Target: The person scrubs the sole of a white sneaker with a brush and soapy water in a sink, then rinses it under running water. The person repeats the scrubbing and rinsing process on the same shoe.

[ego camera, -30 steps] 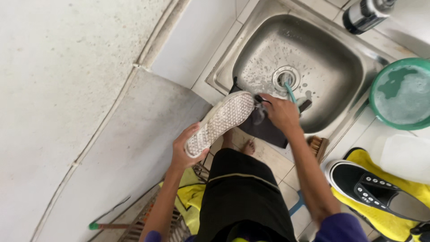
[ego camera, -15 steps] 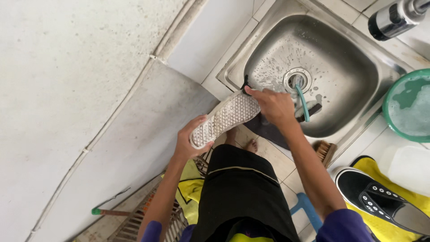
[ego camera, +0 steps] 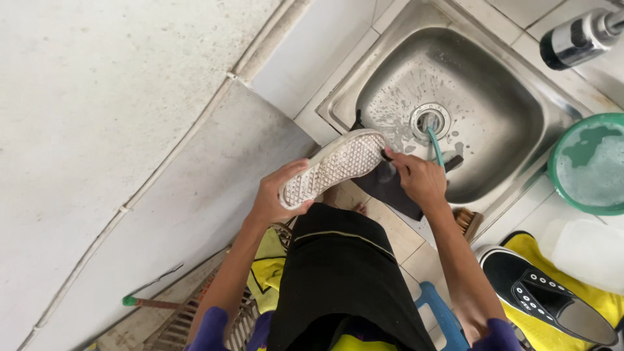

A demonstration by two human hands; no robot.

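My left hand (ego camera: 281,194) grips a dark shoe by its heel end, its white patterned sole (ego camera: 335,165) turned up over the front edge of a steel sink (ego camera: 507,117). My right hand (ego camera: 416,179) holds a thin teal-handled brush (ego camera: 434,144) at the toe end of the shoe, its head hidden behind the hand and sole. Foam specks lie around the sink drain (ego camera: 429,119).
A green basin of soapy water (ego camera: 591,166) stands right of the sink. A second black shoe (ego camera: 546,296) rests on a yellow cloth (ego camera: 578,286) at lower right. A wooden scrub brush (ego camera: 469,222) and a blue stool (ego camera: 442,315) sit below the sink; a tap (ego camera: 578,39) is above.
My right hand with the brush has shifted back along the sole's toe end. The view has tilted slightly, bringing the sink more into the centre.
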